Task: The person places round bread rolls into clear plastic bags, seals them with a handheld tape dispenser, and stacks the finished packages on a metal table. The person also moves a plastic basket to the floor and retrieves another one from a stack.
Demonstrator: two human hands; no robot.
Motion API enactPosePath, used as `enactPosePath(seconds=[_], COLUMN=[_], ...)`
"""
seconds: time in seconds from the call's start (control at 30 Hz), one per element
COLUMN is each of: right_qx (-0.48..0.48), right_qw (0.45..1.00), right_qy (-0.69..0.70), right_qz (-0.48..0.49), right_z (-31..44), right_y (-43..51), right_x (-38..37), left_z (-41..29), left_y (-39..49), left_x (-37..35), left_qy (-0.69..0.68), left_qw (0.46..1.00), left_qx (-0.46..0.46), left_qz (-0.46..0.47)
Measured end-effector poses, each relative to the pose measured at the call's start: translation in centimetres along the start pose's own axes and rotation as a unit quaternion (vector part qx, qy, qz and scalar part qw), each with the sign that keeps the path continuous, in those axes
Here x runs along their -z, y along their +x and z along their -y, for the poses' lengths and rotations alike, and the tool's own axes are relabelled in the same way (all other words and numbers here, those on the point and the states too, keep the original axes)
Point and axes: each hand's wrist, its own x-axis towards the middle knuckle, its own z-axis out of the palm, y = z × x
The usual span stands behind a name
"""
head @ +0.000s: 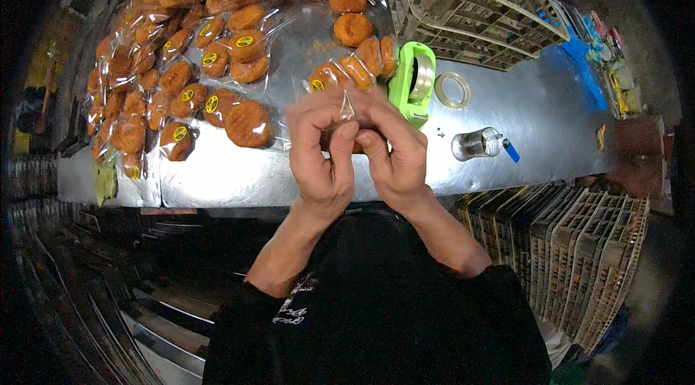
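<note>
My left hand [323,151] and my right hand [396,148] meet above the metal table's near edge, thumbs side by side. Between their fingertips a pointed bit of clear plastic film [347,106] sticks up, pinched by both hands. Part of a brown thing shows below it, mostly hidden by the fingers. Just beyond the hands lie bagged brown ring-shaped breads [327,75]. A green tape dispenser [411,83] with a roll of clear tape stands right of my right hand. To the left of my left hand rests a bagged bread [247,123].
Many bagged breads with yellow stickers [176,78] cover the table's left and far side. A plastic crate [478,10] stands at the back right. A tape roll [452,90], a glass [476,144] and a blue lighter [511,150] lie rightward. Stacked crates [575,254] stand below.
</note>
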Motion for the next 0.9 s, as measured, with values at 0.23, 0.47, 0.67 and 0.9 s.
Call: enactPosePath(seconds=[0.23, 0.47, 0.67, 0.9], right_qx=[-0.068, -0.023, -0.367, -0.337], right_qw=[0.993, 0.965, 0.846, 0.915], right_qy=[-0.062, -0.214, 0.261, -0.199], right_qz=[-0.072, -0.149, -0.285, -0.101], right_z=[0.1, -3.2, -5.1, -10.5], right_y=[-1.4, -1.8, -2.5, -5.4], right_x=[1.0, 0.7, -1.3, 3.6], left_z=[2.5, 2.9, 5.8, 8.0], left_y=[0.2, 0.8, -1.5, -2.1], left_x=[1.9, -0.9, -5.2, -5.9], left_qy=[-0.211, 0.172, -0.074, -0.17], left_qw=[0.91, 0.957, 0.884, 0.913], left_qx=[0.302, 0.001, 0.459, 0.37], left_qz=[0.192, 0.233, 0.049, 0.007])
